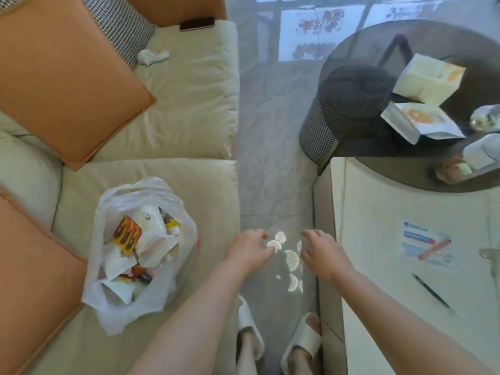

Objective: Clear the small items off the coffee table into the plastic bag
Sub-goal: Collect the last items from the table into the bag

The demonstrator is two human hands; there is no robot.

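Observation:
A clear plastic bag (117,318) sits open on the beige sofa seat at my left, stuffed with wrappers and packets. My left hand (247,249) and my right hand (323,254) hover side by side over the floor between sofa and white coffee table (378,212). The fingers of both are loosely curled and hold nothing that I can see. On the coffee table lie a printed leaflet (416,249) with a red pen-like stick (434,249) on it, a black pen (430,290), and a metal thing (490,253) at the right edge.
A round dark glass table (378,50) overlaps the coffee table's far end and carries two white boxes (430,77) and wrapped items. A houndstooth stool (322,131) stands under it. Orange cushions, a phone (197,23) and a white sock lie on the sofa. My slippered feet stand below.

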